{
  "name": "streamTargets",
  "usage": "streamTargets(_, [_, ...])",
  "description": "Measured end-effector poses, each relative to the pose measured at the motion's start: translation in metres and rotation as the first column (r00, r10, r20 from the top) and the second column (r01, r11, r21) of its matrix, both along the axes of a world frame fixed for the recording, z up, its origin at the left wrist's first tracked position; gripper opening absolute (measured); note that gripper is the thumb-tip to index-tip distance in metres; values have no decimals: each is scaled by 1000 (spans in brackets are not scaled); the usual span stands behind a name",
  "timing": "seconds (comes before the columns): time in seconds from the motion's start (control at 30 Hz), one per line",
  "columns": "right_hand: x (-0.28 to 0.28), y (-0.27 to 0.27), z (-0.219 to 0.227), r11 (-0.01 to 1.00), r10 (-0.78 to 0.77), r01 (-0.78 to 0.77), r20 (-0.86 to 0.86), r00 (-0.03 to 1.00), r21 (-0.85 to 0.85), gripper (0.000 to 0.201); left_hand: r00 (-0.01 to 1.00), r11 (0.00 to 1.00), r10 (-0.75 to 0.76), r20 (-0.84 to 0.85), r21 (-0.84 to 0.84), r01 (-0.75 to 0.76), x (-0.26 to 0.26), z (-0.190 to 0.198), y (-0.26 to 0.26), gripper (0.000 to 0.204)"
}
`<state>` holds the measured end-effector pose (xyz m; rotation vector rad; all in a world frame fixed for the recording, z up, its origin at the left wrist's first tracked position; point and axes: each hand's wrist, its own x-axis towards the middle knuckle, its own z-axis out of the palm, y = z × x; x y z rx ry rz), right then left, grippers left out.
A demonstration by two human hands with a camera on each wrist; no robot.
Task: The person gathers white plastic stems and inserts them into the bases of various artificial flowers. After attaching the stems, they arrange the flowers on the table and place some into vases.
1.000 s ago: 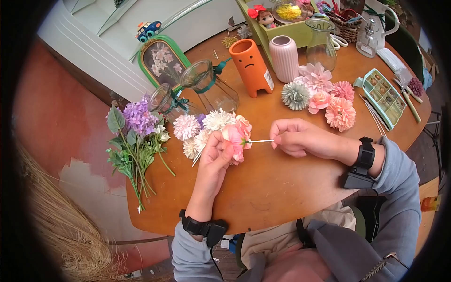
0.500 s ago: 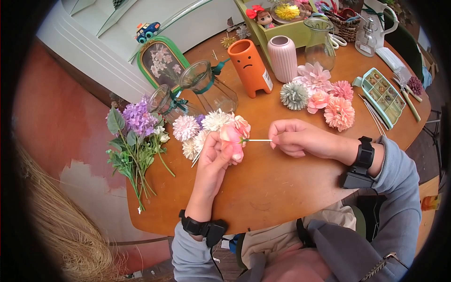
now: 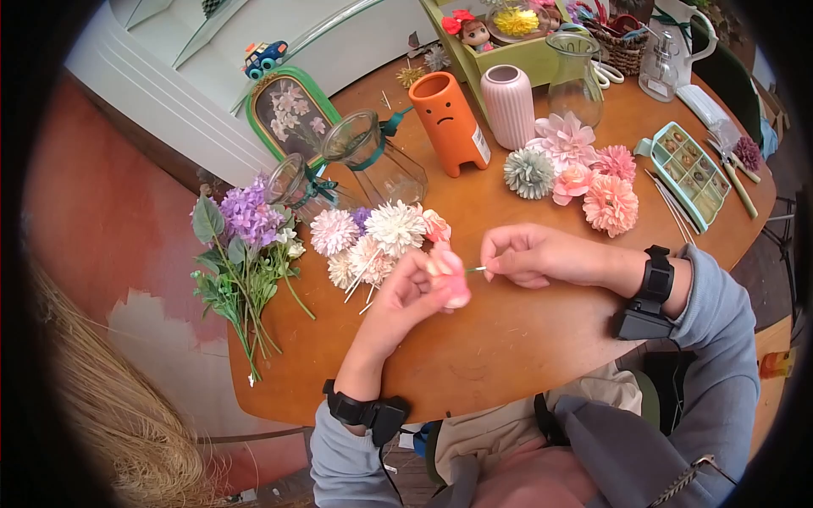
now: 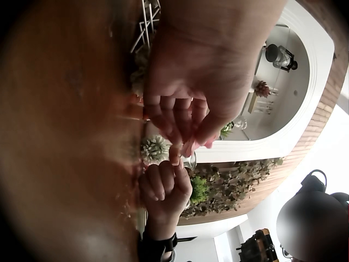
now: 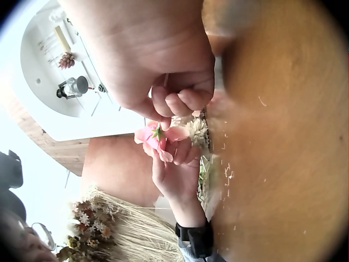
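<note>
In the head view the left hand pinches a pink flower by its petals. The right hand pinches the thin stem just beside the flower's green base. Seen from the right wrist, the pink flower has its green base turned toward the right fingers, and the left hand holds it from below. Pale flower heads, with white sticks among them, lie behind the left hand. An orange-pink flower lies beside them.
Purple flowers with green stems lie at the left. Glass vases, an orange vase and a pink vase stand behind. Pink and grey flower heads, thin sticks and a compartment box lie at the right.
The left hand has moved right and slightly down with its flower, leaving an orange-pink flower behind. The hands are closer together, and less of the stem shows between them.
</note>
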<state>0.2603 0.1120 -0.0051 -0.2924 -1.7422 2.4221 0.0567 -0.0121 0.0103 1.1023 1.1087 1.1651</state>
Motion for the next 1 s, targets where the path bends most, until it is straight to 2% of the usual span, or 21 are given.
streamTargets(0.07, [0,2,-5,997,76,-76,12,997,28,10,998,999,-41,-56,34,43,1,-5,-1,18])
streamTargets(0.1, [0,1,-3,998,60,-61,12,998,28,10,995,997,-60,-85,50,65,0,-7,-1,18])
streamTargets(0.2, [-1,-3,3,999,31,-31,19,999,26,11,1000,994,-23,5,107,22,-4,-6,-2,19])
streamTargets(0.4, [0,-2,3,999,48,-48,26,999,12,13,999,987,16,-40,159,-10,-6,-6,-1,21])
streamTargets(0.5, [0,-2,2,999,47,-47,22,999,-3,14,994,982,-63,87,181,46,-11,-12,3,39])
streamTargets(0.6, [0,0,-2,997,74,-74,6,997,-6,15,992,992,-119,43,47,117,-5,-4,2,57])
streamTargets(0.7, [-1,1,-7,995,100,-100,-13,995,-4,16,956,950,-289,43,-114,292,-11,-14,0,56])
streamTargets(0.8, [0,1,-7,993,119,-119,-9,993,1,16,974,972,-228,8,-62,228,-8,-16,-2,52])
streamTargets(0.9, [-1,1,-8,992,122,-122,0,993,20,17,982,995,-99,-162,-6,99,-6,-8,-3,66])
streamTargets(1.0, [-1,1,-5,990,115,-115,2,993,85,16,989,991,-132,-72,-27,130,-5,-3,-4,62])
